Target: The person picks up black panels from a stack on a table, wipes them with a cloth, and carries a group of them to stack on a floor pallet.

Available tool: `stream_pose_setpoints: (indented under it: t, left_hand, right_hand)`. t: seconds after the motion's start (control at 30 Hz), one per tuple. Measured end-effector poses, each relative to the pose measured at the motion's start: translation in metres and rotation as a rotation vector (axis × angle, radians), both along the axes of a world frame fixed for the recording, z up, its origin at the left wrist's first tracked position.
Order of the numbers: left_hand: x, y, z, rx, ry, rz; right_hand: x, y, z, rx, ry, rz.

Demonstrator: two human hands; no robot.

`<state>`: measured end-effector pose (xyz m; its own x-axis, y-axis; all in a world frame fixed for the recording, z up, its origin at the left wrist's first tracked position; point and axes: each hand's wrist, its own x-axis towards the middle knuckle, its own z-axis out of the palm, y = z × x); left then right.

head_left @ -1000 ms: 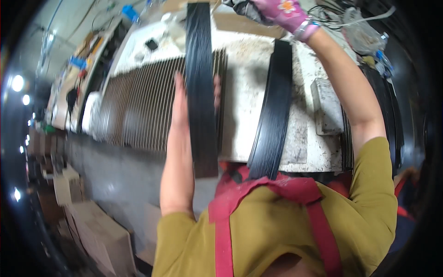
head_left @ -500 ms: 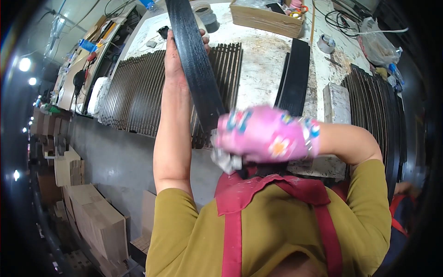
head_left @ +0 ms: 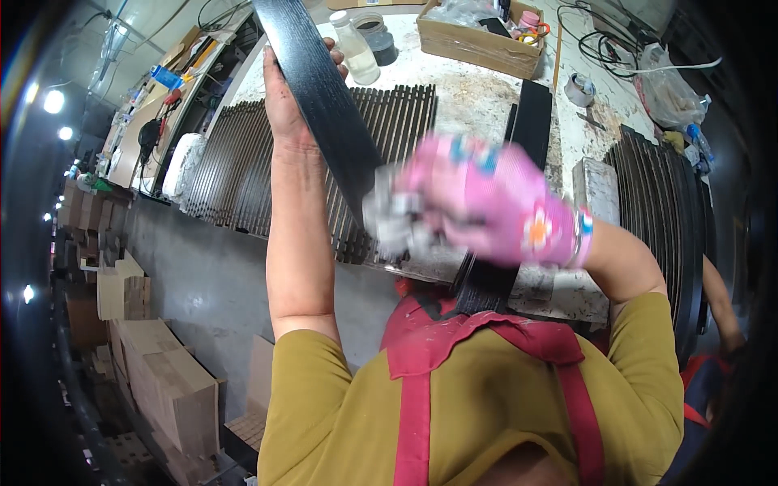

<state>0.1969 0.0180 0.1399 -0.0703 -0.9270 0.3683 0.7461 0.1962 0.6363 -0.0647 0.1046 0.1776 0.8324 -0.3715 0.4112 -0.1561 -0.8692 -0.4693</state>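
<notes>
My left hand (head_left: pixel 285 112) is wrapped round a long black board (head_left: pixel 320 89) with visible wood grain, held up and tilted, its far end running past the top edge. In a pink flowered glove, my right hand (head_left: pixel 498 202) grips a crumpled grey-white rag (head_left: pixel 391 212) against the board's near end. The glove and rag are blurred by motion. Behind my left forearm, many dark slats (head_left: pixel 235 158) lie side by side on the worktable. More black boards (head_left: pixel 531 125) lie lengthwise beyond my right hand.
A clear bottle (head_left: pixel 356 53) and a jar of dark liquid (head_left: pixel 377 40) stand near a cardboard box (head_left: pixel 478 47) on the white table (head_left: pixel 466 97). Tape (head_left: pixel 579 89) and more slats (head_left: pixel 656 186) are at right. Cartons (head_left: pixel 166 373) stand on the floor. Another person's arm (head_left: pixel 721 304) shows far right.
My right hand and the rag have moved up, and the rag now shows more fully at the board's near end. My left hand and the board have shifted slightly left.
</notes>
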Motion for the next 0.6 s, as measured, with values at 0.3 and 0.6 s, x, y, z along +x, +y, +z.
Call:
stream_pose_setpoints:
  t: [0.3, 0.6]
  left_hand:
    - [-0.036, 0.013, 0.011, 0.136, -0.176, 0.323]
    - [-0.038, 0.015, 0.021, 0.068, -0.091, 0.363]
  right_hand:
    - [0.023, -0.008, -0.021, -0.393, -0.019, -0.148]
    - [0.03, -0.021, -0.023, 0.079, -0.164, -0.028]
